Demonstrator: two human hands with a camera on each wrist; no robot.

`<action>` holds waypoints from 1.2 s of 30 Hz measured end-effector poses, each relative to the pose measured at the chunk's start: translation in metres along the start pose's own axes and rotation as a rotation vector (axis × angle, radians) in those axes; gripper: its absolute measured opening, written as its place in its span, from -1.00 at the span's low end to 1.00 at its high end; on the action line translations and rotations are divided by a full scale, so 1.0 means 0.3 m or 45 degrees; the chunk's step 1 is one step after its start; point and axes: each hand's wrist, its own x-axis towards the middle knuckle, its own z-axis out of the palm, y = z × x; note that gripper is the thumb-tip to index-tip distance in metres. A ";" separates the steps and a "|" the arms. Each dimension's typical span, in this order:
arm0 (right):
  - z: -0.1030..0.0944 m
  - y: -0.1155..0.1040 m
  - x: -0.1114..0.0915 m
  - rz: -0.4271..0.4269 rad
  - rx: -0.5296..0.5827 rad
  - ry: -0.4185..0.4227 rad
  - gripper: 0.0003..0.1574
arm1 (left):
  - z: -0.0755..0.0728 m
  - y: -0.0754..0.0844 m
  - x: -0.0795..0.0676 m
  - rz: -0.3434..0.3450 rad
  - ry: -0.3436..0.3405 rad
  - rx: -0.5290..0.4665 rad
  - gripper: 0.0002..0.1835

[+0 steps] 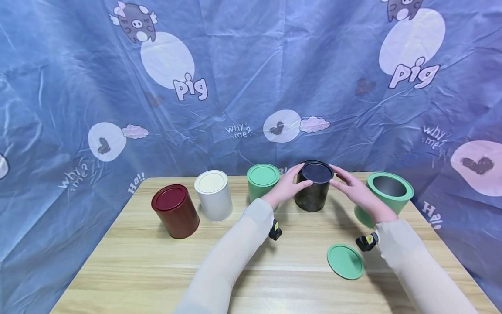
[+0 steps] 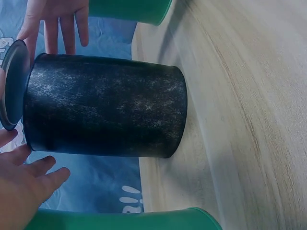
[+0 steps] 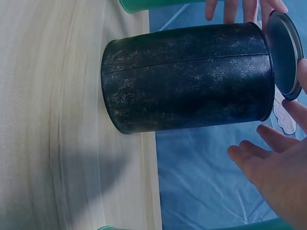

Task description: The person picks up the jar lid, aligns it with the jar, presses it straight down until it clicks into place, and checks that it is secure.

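A black metal can point(image 1: 312, 197) with a scuffed surface stands upright near the table's back edge. Its round black lid point(image 2: 14, 85) is raised off the can's top and tilted, with a gap along the rim in both wrist views. My left hand point(image 1: 288, 186) pinches the lid's left edge between thumb and fingertips. From the other side, my right hand point(image 1: 356, 194) pinches the lid's right edge, its lower fingers point(image 3: 247, 158) loosely bent beside the can wall.
Left of the black can stand a lidded green can point(image 1: 262, 185), a white can point(image 1: 215, 200) and a dark red can point(image 1: 178, 218). To the right is a lidless green can point(image 1: 404, 192). A green lid point(image 1: 345, 261) lies on the wooden table point(image 1: 290, 279). Behind hangs blue cloth point(image 1: 243, 65).
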 end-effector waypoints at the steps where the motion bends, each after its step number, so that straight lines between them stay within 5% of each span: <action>1: -0.001 0.002 0.004 0.003 0.001 -0.003 -0.19 | 0.002 -0.004 0.003 0.005 0.003 0.003 -0.25; 21: -0.001 0.038 0.076 0.007 -0.028 0.009 -0.25 | 0.015 -0.018 0.056 -0.082 -0.013 -0.005 -0.26; 36: 0.008 0.052 0.079 0.034 0.031 0.000 -0.22 | 0.008 -0.027 0.056 -0.124 -0.115 0.029 -0.23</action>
